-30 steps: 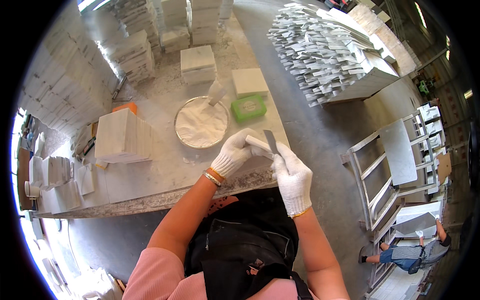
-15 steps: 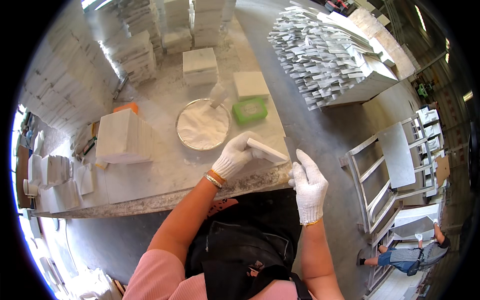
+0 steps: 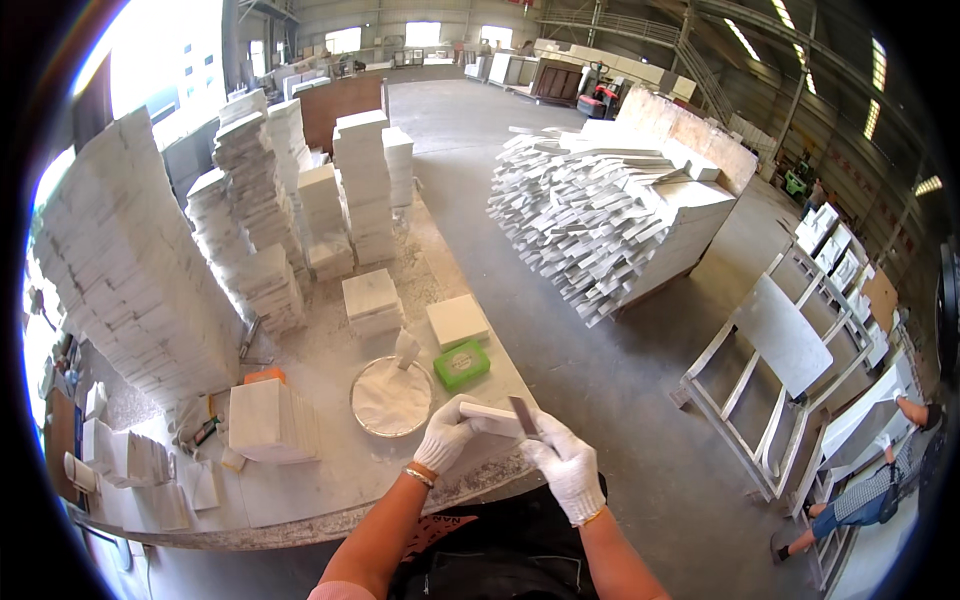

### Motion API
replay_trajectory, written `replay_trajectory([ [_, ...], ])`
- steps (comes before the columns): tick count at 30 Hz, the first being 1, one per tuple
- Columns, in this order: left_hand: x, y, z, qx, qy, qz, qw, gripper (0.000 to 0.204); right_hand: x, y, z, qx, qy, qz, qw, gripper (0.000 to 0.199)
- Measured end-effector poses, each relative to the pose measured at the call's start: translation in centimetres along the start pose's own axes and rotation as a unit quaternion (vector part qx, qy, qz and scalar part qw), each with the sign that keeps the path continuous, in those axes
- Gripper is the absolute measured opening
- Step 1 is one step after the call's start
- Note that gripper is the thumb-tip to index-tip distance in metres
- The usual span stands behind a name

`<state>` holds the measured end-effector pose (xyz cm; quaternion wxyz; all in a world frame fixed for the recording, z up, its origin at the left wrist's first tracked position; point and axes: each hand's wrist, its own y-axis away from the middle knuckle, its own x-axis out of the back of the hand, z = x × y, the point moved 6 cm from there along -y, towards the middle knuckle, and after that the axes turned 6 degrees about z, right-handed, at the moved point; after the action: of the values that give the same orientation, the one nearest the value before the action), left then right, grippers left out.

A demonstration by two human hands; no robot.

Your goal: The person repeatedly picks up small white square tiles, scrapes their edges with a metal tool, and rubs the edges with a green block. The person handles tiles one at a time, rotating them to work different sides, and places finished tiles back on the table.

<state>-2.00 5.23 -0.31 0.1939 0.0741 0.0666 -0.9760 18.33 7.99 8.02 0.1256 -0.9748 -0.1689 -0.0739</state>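
Note:
My left hand [image 3: 447, 434], in a white knitted glove, grips a white marble tile [image 3: 490, 419] on its edge above the table's front. My right hand [image 3: 567, 468], gloved too, is closed on a thin, flat, grey-brown strip [image 3: 523, 416] whose exact kind I cannot make out. The strip stands across the tile's right end and appears to touch it. Just beyond my left hand is a round bowl [image 3: 394, 436] of white powder, with a pale flat piece [image 3: 407, 347] standing in it. A green box [image 3: 461, 365] lies to the right of the bowl.
Tile stacks stand on the worktable [image 3: 270, 495]: a short stack [image 3: 262, 420] at left, tall stacks [image 3: 140, 260] behind. An orange item [image 3: 265, 375] lies near the short stack. Beyond is a pile of stone strips [image 3: 590, 215]. At right are a rack [image 3: 735, 400] and another person [image 3: 868, 490].
My view has tilted up, showing more of the hall. My right hand has come in to the tile, bringing the strip against its end; the left still holds the tile.

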Motion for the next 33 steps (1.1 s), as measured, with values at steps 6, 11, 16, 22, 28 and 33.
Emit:
replay_trajectory([
  [6, -1.1, 2.8, 2.7, 0.006, 0.005, 0.010, 1.000, 0.020, 5.0, 4.1, 4.2, -0.226, -0.194, 0.046, 0.953, 0.019],
  [11, -1.7, 7.3, 3.9, 0.087, 0.130, 0.063, 0.986, 0.025, 2.9, 5.8, 4.6, -0.098, -0.276, -0.067, 0.954, 0.016],
  [16, -2.8, 12.4, 5.0, 0.142, 0.136, 0.078, 0.977, 0.025, -0.6, 6.2, 0.3, 0.053, -0.104, -0.168, 0.979, 0.018],
  [22, -3.2, 16.1, 4.1, 0.276, 0.314, -0.005, 0.908, 0.079, -0.5, 7.6, 0.7, -0.033, -0.216, -0.180, 0.959, 0.019],
  [28, -4.9, 16.5, 3.2, 0.318, 0.038, -0.269, 0.908, 0.049, -0.9, 7.5, -4.2, -0.073, -0.255, -0.317, 0.910, 0.017],
  [33, -3.5, 18.2, -0.5, 0.310, 0.214, -0.147, 0.915, 0.025, -3.4, 6.5, -5.8, 0.140, -0.128, -0.355, 0.915, 0.016],
])
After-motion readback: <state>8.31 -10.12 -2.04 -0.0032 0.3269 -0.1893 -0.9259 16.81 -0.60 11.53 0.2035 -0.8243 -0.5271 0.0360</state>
